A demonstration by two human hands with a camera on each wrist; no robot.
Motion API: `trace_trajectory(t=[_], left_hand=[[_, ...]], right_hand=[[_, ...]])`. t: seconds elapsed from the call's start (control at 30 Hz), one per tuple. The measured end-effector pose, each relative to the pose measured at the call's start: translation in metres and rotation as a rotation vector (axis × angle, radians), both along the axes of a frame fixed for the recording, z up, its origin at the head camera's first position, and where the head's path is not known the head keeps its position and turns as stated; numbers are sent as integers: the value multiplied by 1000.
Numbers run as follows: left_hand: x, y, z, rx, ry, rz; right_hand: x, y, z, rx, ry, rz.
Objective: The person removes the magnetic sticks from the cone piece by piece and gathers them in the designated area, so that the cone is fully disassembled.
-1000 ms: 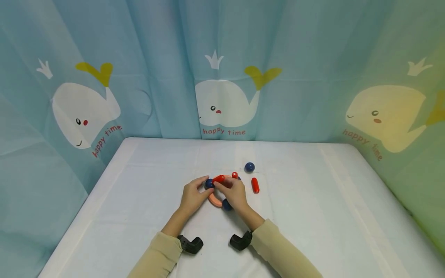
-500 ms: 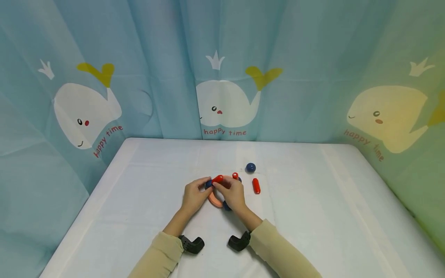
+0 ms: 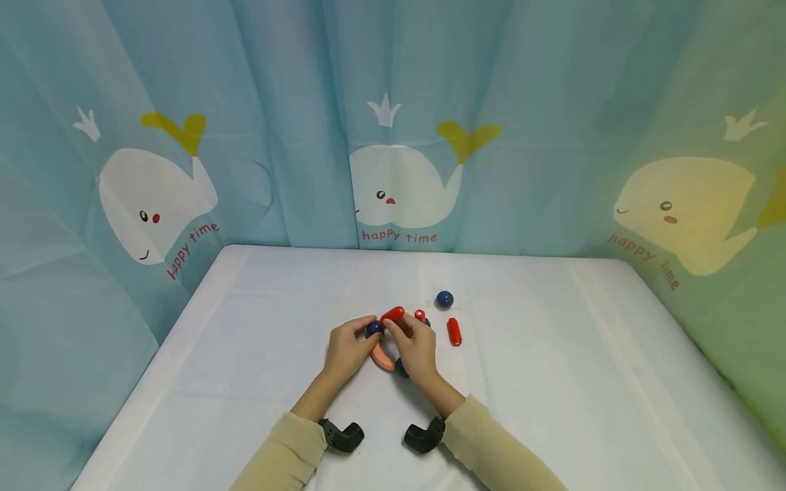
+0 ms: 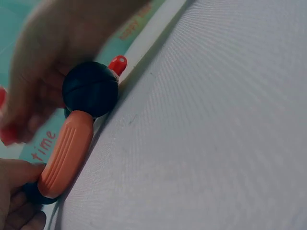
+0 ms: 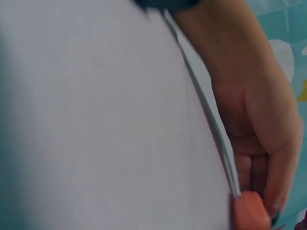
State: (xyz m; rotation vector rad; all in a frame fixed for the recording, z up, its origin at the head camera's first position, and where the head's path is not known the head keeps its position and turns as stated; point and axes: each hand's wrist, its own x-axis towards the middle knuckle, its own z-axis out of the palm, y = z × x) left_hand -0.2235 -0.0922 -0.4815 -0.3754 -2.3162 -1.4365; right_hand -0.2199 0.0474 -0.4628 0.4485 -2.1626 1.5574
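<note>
On the table, an orange curved bar (image 3: pixel 383 357) links dark blue balls into part of a ring. My left hand (image 3: pixel 346 348) holds the ball (image 3: pixel 374 329) at the ring's left, thumb at the bar's end in the left wrist view. My right hand (image 3: pixel 417 344) pinches a red stick (image 3: pixel 393 314) between thumb and finger, close above that ball; in the left wrist view a gap shows between them. A second red stick (image 4: pixel 118 64) stands up from the ring's far side. Another ball (image 4: pixel 91 89) sits at the bar's near end. The right hand hides part of the ring.
A loose dark blue ball (image 3: pixel 445 299) and a loose red stick (image 3: pixel 454 332) lie right of the ring on the white table (image 3: pixel 552 382). A blue curtain (image 3: pixel 295 136) with whale prints hangs behind the table's far edge.
The red stick in my right hand has risen slightly from the left ball and tilted a little. The left hand stays on the ball. The whole head view has shifted slightly.
</note>
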Motion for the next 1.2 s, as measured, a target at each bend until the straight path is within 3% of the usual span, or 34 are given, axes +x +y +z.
trace_trajectory(t=[0.2,0.43,0.63,0.87,1.2], left_hand=[[0,2,-1,25,9,12],[1,5,-2,23,-22,-16],[3,3,-1,19,-32,8],[3,2,-2,41,-57,-4],[4,2,-2,36,-77,-4]], right_hand=[[2,3,6,50,19,40],[13,23,15,58,-118,75],[24,42,29,78,-166,29],[23,67,31,41,-209,19],[16,124,30,158,-422,-113]])
